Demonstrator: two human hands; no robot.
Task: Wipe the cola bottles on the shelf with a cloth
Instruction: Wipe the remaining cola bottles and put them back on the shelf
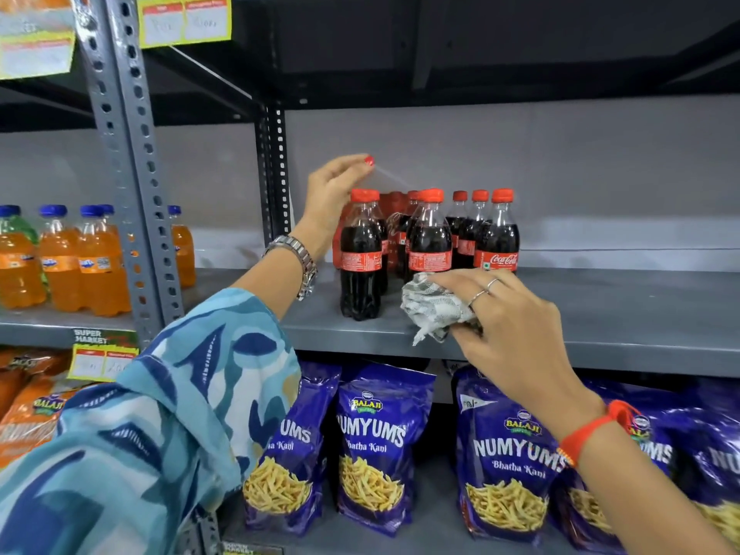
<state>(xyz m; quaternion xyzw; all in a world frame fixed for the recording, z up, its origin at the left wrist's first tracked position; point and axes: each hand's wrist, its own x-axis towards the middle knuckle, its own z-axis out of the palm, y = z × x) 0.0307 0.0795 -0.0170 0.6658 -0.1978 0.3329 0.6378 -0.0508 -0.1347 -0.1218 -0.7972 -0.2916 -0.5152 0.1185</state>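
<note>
Several small cola bottles with red caps and red labels stand in a cluster on the grey shelf. Clear plastic wrap still covers the rear ones. My left hand is raised at the cluster's left side and pinches a stretched corner of that plastic wrap between its fingertips. My right hand rests at the shelf's front edge, gripping a crumpled grey-white cloth. The cloth lies against the base of the front middle bottle. Another front bottle stands free to the left.
A perforated grey upright divides this bay from orange soda bottles on the left. Blue snack bags fill the shelf below. A dark shelf hangs overhead. Bare shelf surface extends to the right of the cola.
</note>
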